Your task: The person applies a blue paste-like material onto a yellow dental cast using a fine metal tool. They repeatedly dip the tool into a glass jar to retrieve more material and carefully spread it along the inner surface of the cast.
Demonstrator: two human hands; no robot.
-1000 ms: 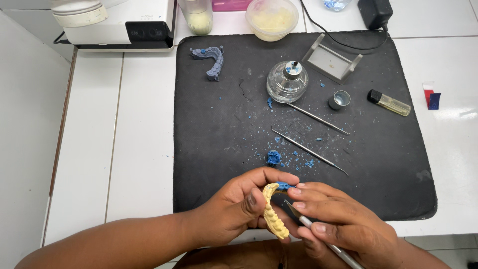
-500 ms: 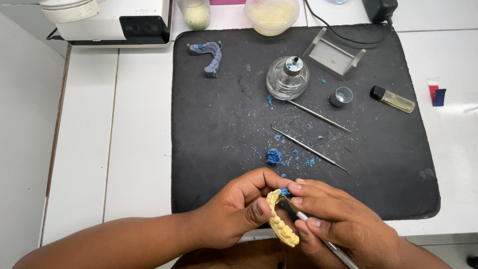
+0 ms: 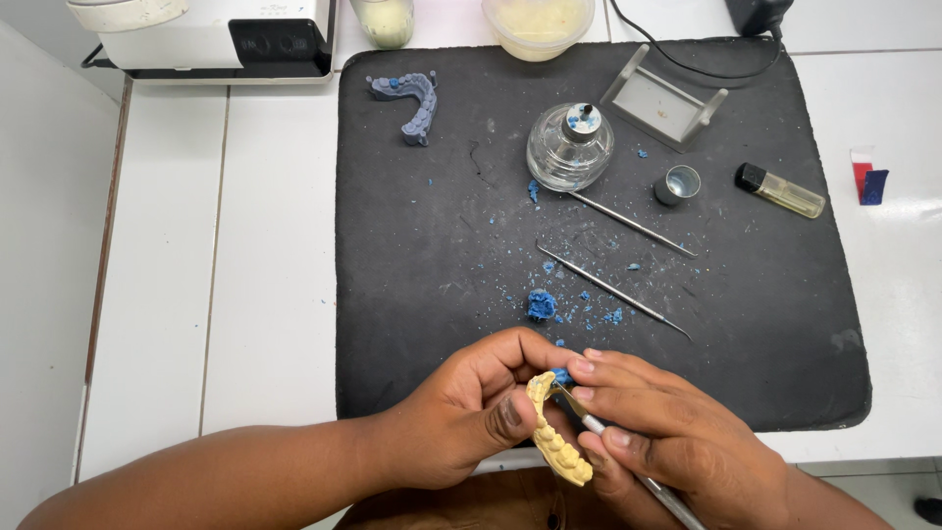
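Head view shows the left hand (image 3: 461,417) gripping a yellow dental cast (image 3: 557,437) while the right hand (image 3: 667,442) pinches a metal carving tool (image 3: 599,427) at its blue wax (image 3: 562,376), mid-carving, calling for small steady strokes.

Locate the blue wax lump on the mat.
The wax lump lies on the black mat near its centre, just beyond the hands, left of the lower metal pick.

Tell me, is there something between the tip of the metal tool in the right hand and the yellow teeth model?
Nothing visible. The right hand holds the metal tool with its tip already at the yellow teeth model, held by the left hand, beside a blue wax bit.
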